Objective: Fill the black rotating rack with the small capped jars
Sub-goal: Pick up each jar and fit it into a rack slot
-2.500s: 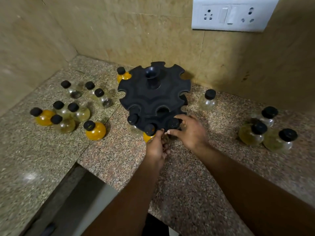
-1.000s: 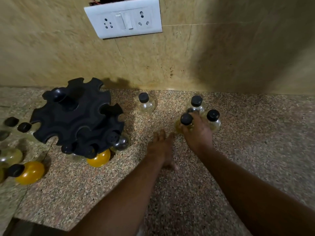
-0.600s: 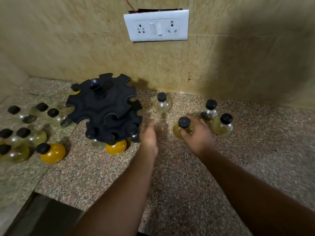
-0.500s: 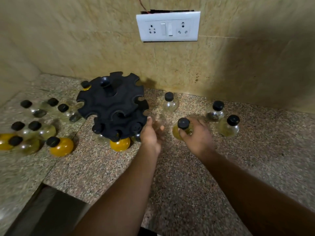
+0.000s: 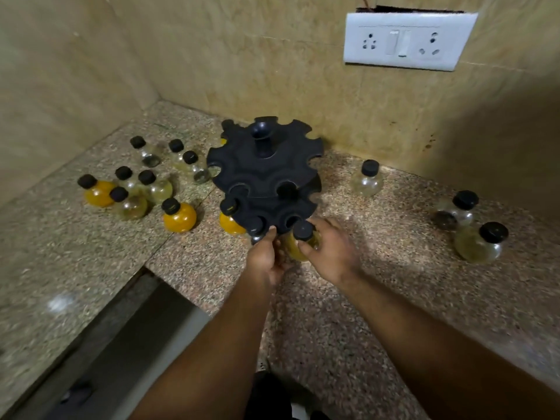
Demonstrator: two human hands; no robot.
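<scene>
The black rotating rack stands on the granite counter near the corner, two notched tiers on a centre post. Its lower tier carries an orange-filled jar at front left and a clear jar beside it. My right hand grips a yellowish black-capped jar right at the rack's front edge, below an empty notch. My left hand touches the rack's lower rim next to the clear jar; its fingers hold nothing I can make out.
Several capped jars stand left of the rack, among them an orange jar. One clear jar stands right of the rack; two more jars sit at far right. A white socket plate is on the wall. The counter edge drops at lower left.
My right hand picked a yellowish jar from the right-hand group and carried it left to the rack's front. My left hand moved from the counter to the rack's lower rim.
</scene>
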